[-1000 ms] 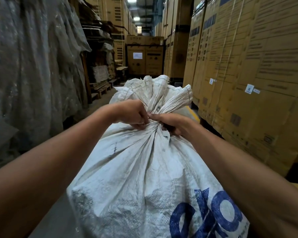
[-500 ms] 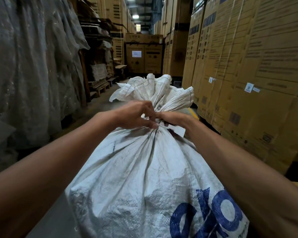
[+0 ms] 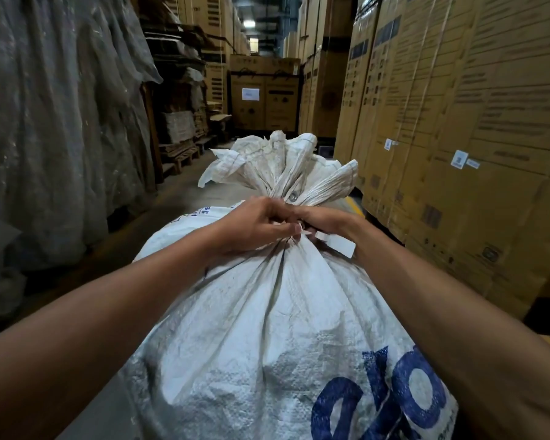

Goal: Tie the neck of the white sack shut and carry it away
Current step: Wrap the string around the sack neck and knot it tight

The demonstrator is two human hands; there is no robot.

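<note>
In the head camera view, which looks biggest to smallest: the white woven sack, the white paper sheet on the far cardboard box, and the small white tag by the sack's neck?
1. White woven sack, though nearest.
2. Small white tag.
3. White paper sheet, though far off.

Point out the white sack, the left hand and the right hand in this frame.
white sack [image 3: 267, 328]: head view, on its bulging front below the neck.
left hand [image 3: 251, 225]: head view, on the back of the hand.
right hand [image 3: 326, 219]: head view, on the back of the hand.
</note>
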